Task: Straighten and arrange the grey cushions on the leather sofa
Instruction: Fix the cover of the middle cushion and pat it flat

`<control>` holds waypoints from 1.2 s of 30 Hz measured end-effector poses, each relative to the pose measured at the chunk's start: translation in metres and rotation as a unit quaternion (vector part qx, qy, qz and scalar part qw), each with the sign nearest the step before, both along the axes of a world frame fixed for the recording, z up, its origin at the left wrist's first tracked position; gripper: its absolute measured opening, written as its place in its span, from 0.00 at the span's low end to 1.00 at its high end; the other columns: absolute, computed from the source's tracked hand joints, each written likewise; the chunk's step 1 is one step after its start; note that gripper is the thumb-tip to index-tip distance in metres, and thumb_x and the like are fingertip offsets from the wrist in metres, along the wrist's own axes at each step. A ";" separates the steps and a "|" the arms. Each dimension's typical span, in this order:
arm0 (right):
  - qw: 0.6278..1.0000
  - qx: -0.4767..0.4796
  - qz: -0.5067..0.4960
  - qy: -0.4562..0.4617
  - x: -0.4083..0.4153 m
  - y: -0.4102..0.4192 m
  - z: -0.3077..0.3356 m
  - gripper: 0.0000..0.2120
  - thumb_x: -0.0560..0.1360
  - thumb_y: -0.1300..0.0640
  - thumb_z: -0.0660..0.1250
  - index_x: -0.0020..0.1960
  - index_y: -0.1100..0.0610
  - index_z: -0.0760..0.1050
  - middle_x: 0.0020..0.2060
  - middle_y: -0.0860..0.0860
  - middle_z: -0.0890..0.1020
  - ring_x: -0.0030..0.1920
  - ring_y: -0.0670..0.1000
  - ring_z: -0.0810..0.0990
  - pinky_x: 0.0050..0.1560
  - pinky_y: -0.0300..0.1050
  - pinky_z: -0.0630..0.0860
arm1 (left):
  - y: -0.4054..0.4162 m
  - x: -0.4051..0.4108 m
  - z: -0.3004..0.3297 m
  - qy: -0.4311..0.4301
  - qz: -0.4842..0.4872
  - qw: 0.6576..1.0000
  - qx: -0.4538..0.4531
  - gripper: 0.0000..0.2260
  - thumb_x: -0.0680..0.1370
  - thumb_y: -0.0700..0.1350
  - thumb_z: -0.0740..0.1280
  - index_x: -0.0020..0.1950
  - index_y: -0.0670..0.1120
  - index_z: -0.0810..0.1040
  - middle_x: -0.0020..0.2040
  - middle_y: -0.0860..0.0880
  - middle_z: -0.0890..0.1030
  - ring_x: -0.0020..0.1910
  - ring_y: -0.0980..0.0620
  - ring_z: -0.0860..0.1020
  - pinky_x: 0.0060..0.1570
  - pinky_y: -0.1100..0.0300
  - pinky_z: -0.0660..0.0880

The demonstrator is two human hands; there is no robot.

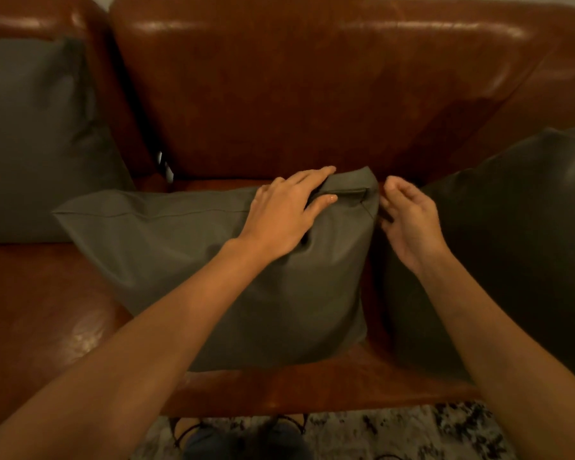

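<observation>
I look down at a brown leather sofa (312, 94) that fills most of the frame. Three grey cushions are on it. The middle cushion (246, 277) stands on the seat in the centre of the frame, with its top edge tilted: the left corner is lower and the right corner is higher, close to the backrest. My left hand (286, 217) lies on the upper right part of this cushion. Its grip is closed on the top edge near the right corner, with the fingers over the back side and the thumb on the front. My right hand (409, 220) is just beside the right edge of the same cushion. Its fingers are loosely curled and I see nothing held in them; I cannot tell if the fingertips touch the fabric.

The left cushion (37, 144) leans on the backrest in the upper left of the frame, and its lower right edge is near the middle cushion's left corner. The right cushion (512, 244) stands at the right side, darker, just beside my right hand. Between the middle and right cushions only a narrow strip of seat shows. More seat leather shows at the lower left. A patterned rug (412, 433) lies below the seat's front edge.
</observation>
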State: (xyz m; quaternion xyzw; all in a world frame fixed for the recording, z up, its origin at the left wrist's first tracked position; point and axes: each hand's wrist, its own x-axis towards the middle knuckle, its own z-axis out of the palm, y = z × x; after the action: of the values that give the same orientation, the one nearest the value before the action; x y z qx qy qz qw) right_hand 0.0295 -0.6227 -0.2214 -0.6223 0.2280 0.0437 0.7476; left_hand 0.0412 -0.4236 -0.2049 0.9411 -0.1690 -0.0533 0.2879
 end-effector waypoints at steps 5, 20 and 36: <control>0.983 -0.056 0.174 -0.012 0.008 -0.005 0.022 0.12 0.81 0.51 0.60 0.61 0.50 0.77 0.57 0.45 0.82 0.56 0.42 0.81 0.51 0.38 0.78 | 0.002 0.001 0.002 0.045 0.016 0.999 -0.011 0.27 0.79 0.65 0.53 0.78 0.60 0.56 0.77 0.53 0.63 0.72 0.47 0.65 0.70 0.43 0.62; 0.989 -0.141 -0.019 0.030 0.034 0.019 -0.007 0.21 0.83 0.43 0.53 0.58 0.56 0.78 0.54 0.52 0.83 0.55 0.47 0.81 0.63 0.47 0.75 | 0.040 0.032 -0.013 -0.028 0.047 0.979 0.196 0.29 0.76 0.70 0.51 0.58 0.46 0.71 0.56 0.47 0.78 0.57 0.45 0.74 0.58 0.46 0.64; 0.971 -0.143 0.155 0.114 -0.038 0.020 -0.114 0.31 0.79 0.38 0.59 0.78 0.37 0.51 0.78 0.44 0.57 0.76 0.48 0.59 0.76 0.53 0.60 | 0.135 -0.031 -0.092 0.131 0.093 0.976 0.144 0.28 0.80 0.63 0.49 0.77 0.63 0.42 0.79 0.57 0.38 0.77 0.50 0.37 0.70 0.33 0.43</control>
State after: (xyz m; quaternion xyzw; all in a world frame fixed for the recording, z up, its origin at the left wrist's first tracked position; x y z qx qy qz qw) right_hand -0.0080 -0.6026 -0.3356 -0.7411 0.2167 0.1970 0.6042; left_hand 0.0105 -0.2882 -0.2973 0.9690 -0.0323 -0.1734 0.1732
